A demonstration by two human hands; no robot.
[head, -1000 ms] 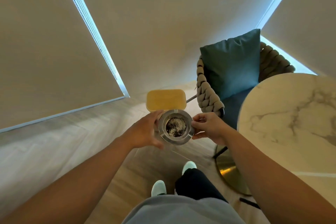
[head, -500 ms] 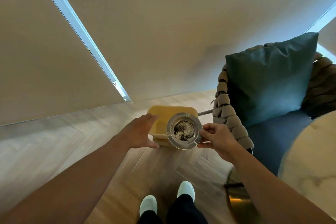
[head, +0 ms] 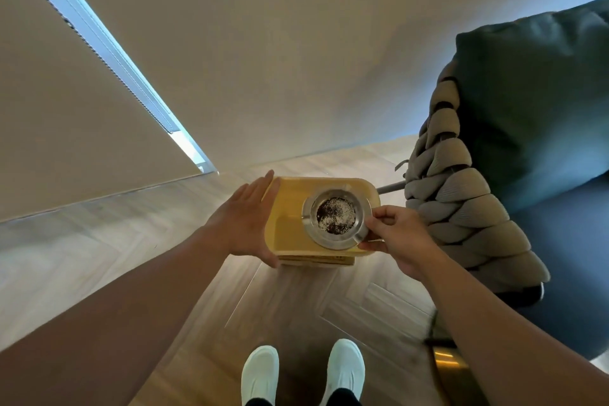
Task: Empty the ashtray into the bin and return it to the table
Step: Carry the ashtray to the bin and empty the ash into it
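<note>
A round metal ashtray (head: pixel 336 220) filled with dark ash and pale specks is held level above the bin. My right hand (head: pixel 397 240) pinches its right rim between thumb and fingers. The bin (head: pixel 290 231) is a small yellow box with a wooden lid, standing on the floor straight ahead of my feet. My left hand (head: pixel 245 221) is open with fingers together, its palm facing the bin's left side, close to it; I cannot tell whether it touches. The table is out of view.
A woven rope armchair (head: pixel 461 201) with a teal cushion (head: pixel 534 109) stands right of the bin. A brass table base (head: pixel 448 362) is at lower right. Roller blinds cover the windows ahead. Wooden floor (head: pixel 99 241) stretches to the left.
I have stepped closer to the bin. The ashtray moved forward and now sits over the lid. My left hand let go of the ashtray and went to the bin's left side.
</note>
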